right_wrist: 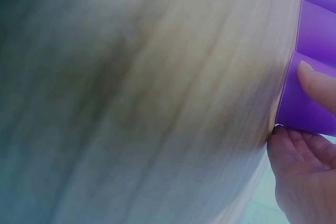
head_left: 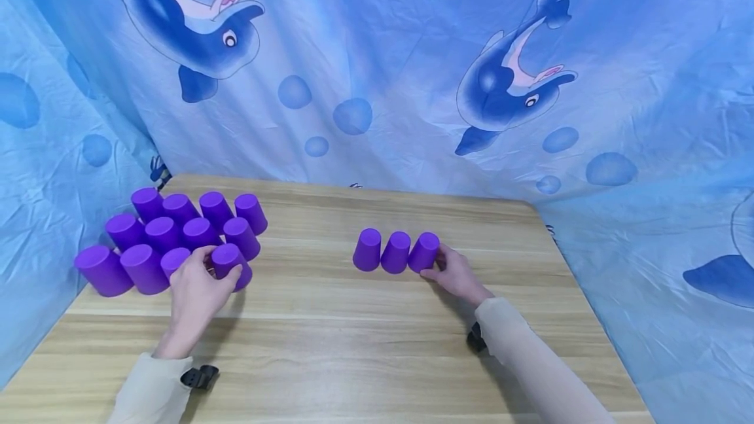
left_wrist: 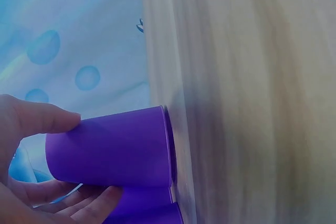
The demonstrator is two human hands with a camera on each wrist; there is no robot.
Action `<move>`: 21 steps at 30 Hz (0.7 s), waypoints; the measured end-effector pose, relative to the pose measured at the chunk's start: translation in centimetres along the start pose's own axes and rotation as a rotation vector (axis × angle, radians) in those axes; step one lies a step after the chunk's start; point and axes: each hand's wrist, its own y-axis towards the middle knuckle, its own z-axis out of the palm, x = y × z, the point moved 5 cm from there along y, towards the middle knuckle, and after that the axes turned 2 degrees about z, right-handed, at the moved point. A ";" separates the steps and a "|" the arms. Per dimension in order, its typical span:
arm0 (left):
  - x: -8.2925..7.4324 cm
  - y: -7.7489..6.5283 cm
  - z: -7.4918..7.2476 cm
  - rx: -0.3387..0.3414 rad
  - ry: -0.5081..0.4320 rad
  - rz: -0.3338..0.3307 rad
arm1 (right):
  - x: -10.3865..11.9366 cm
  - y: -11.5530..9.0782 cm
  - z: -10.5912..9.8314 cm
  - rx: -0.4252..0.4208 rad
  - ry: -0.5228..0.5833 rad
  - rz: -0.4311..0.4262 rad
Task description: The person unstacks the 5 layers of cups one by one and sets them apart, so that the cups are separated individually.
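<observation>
My left hand grips an upside-down purple cup at the front right corner of a block of like cups. In the left wrist view the thumb lies on one side of that cup and the fingers curl round the other, its rim close to the wood. On the right, three purple cups stand side by side in a short row. The rightmost of them, a purple cup, is held between thumb and fingers of my right hand. Beside it are the middle cup and the left cup.
Several more upside-down purple cups stand in rows at the left of the wooden table. A blue curtain printed with dolphins hangs behind the table and along both sides. Dark wrist straps sit at the sleeves.
</observation>
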 end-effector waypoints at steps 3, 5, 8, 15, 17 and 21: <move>0.1 0.0 0.0 -0.008 0.001 -0.001 | 0.0 0.0 0.0 0.000 0.002 0.000; 0.2 0.0 0.0 -0.008 0.002 -0.002 | 0.1 0.0 0.0 -0.001 0.001 -0.003; 0.3 0.0 0.0 -0.010 0.007 -0.004 | 0.1 0.0 0.0 -0.004 0.000 -0.002; 0.0 0.1 -0.2 -0.017 0.021 0.002 | 0.3 -0.1 -0.1 -0.021 -0.026 -0.017; -0.4 0.0 -0.4 -0.032 0.022 0.028 | 0.4 -0.2 -0.2 -0.026 -0.037 -0.025; -1.8 -0.2 -0.8 -0.082 0.014 0.095 | 0.4 -0.2 -0.2 -0.024 -0.038 -0.021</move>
